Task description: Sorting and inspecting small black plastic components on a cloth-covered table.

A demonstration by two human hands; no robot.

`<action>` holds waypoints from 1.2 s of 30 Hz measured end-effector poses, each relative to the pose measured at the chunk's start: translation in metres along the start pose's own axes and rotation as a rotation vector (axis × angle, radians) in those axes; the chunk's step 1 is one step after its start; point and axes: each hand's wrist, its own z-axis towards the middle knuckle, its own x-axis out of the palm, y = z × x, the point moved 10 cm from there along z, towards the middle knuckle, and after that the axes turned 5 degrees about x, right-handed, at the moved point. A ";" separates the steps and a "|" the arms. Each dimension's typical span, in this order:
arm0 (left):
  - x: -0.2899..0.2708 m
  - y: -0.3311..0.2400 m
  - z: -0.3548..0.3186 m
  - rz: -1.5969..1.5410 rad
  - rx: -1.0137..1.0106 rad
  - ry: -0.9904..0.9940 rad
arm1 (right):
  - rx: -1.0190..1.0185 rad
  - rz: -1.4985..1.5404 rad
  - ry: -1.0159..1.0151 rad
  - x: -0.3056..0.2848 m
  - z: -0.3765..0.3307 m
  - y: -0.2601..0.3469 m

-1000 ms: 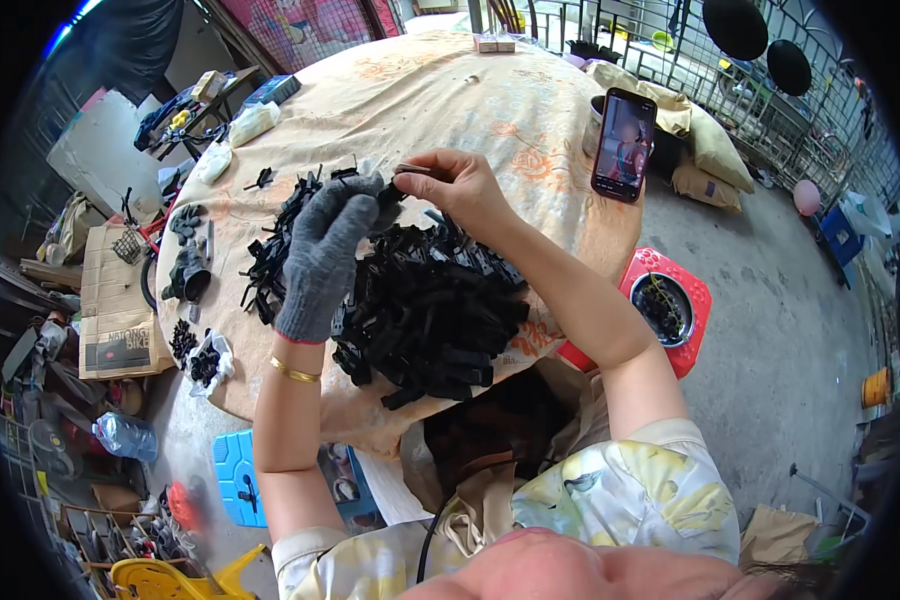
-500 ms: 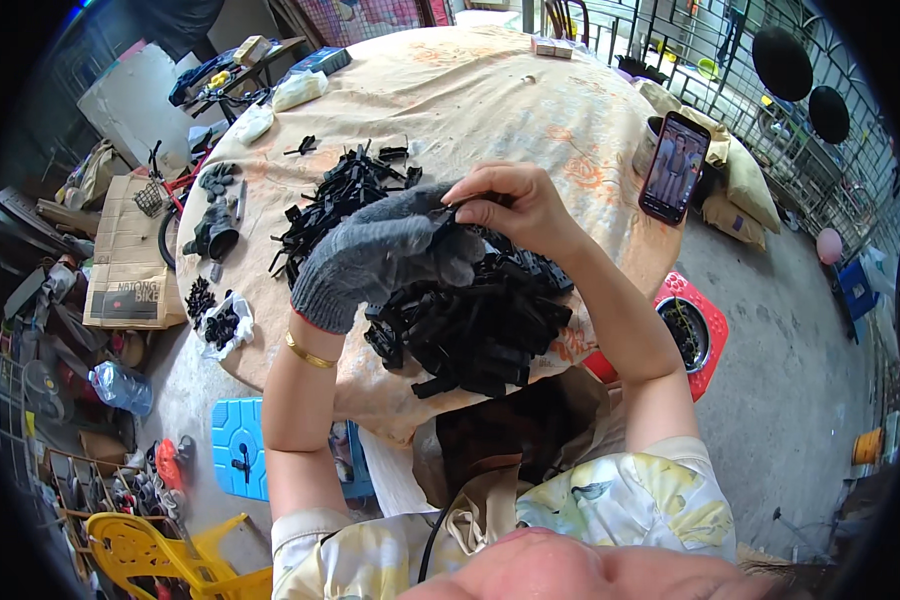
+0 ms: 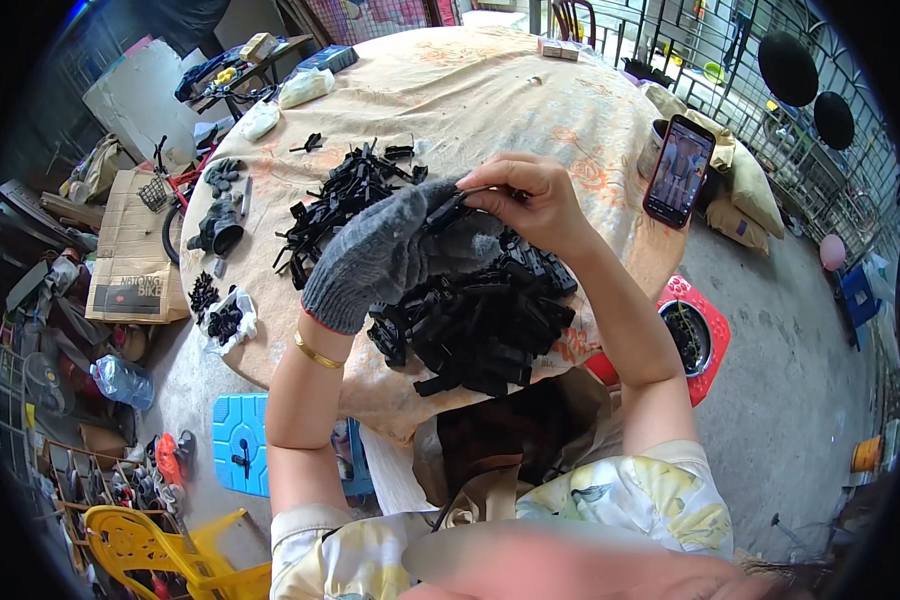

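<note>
Head view: left grip (image 3: 395, 243) and right grip (image 3: 530, 200) pinch, seemingly, one dark strip (image 3: 454, 207); the glove (image 3: 370, 260) blocks part of the black heap (image 3: 485, 330); phone (image 3: 680, 172) at right.

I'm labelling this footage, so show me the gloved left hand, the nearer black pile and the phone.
Gloved left hand (image 3: 390, 246), head view: gray knit, mid-hand.
Nearer black pile (image 3: 485, 335), head view: its top surface, near the middle.
Phone (image 3: 680, 172), head view: middle of its lit screen.
</note>
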 end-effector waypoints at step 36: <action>0.033 -0.052 -0.001 1.218 0.653 -0.419 | 0.368 0.203 0.032 0.022 -0.015 -0.021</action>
